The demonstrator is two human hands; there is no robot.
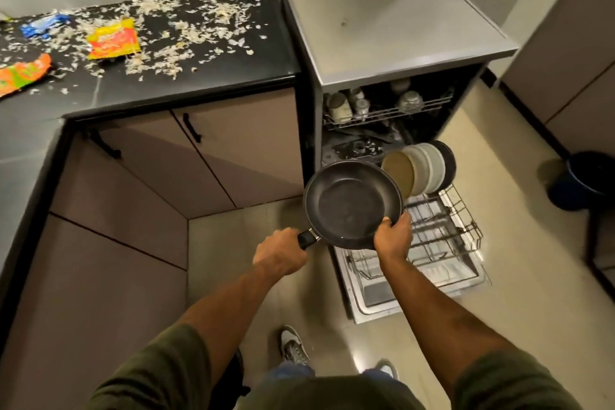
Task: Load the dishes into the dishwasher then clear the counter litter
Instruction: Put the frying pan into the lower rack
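I hold a black frying pan (349,203) in the air above the left end of the pulled-out lower rack (446,230) of the open dishwasher (399,43). My left hand (281,251) grips the pan's black handle. My right hand (392,236) grips the pan's near rim, thumb inside. Several plates (422,170) stand on edge at the far end of the lower rack. Cups and glasses (352,105) sit in the upper rack. Garlic peels (186,30) and snack wrappers, one yellow (113,38), one orange (23,73), one blue (41,25), litter the black counter (199,83).
The dishwasher door (412,286) lies open across the floor to my right. Cabinet doors (233,150) with black handles stand under the L-shaped counter. A dark blue bucket (582,180) sits on the floor at the right. My shoes (293,346) are on the beige tiles.
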